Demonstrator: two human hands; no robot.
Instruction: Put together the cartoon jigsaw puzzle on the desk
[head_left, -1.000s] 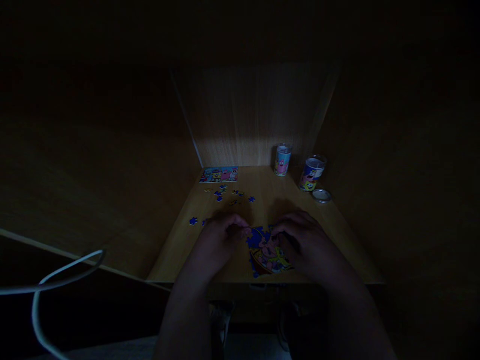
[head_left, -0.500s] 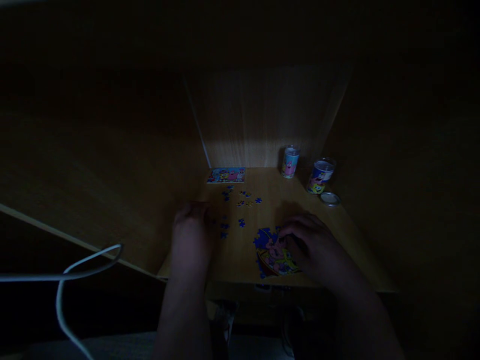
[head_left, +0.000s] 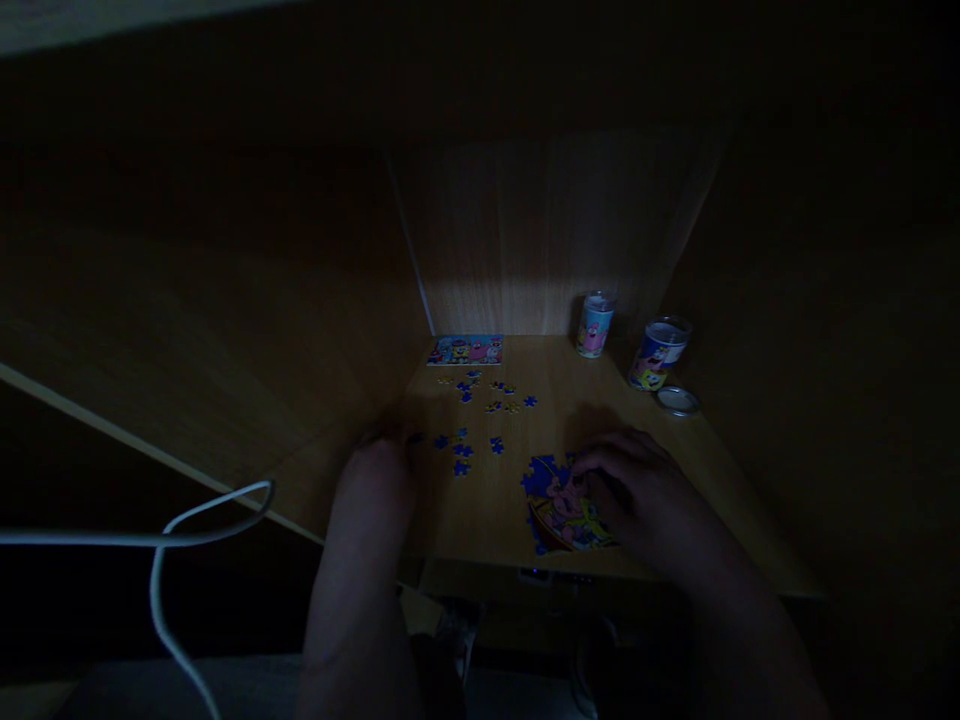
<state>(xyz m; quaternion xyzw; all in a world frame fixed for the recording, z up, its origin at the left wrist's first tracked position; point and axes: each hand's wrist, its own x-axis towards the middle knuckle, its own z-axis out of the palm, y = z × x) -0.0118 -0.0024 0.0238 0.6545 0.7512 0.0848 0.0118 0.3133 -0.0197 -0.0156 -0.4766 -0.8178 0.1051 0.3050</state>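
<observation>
A partly joined jigsaw puzzle (head_left: 559,500) with pink and yellow cartoon figures on blue lies near the front edge of the wooden surface. Over its upper right part, my right hand (head_left: 645,495) is closed, fingers curled; what it may pinch is hidden. My left hand (head_left: 379,480) is low at the left, fingers turned down and lost in shadow. A dark blue puzzle piece (head_left: 416,438) shows right at its fingertips. Just right of it lie several loose pieces, among them a blue piece (head_left: 461,467) and another blue piece (head_left: 496,445).
A cartoon picture card (head_left: 465,350) lies at the back left. Two printed cans, a light blue can (head_left: 595,328) and a dark blue can (head_left: 656,355), stand back right beside a round lid (head_left: 677,401). Wooden walls enclose the surface. A white cable (head_left: 161,575) hangs at left.
The view has shifted slightly, moving the scene right. My left hand has drawn left, uncovering loose pieces. My right hand stays over the puzzle.
</observation>
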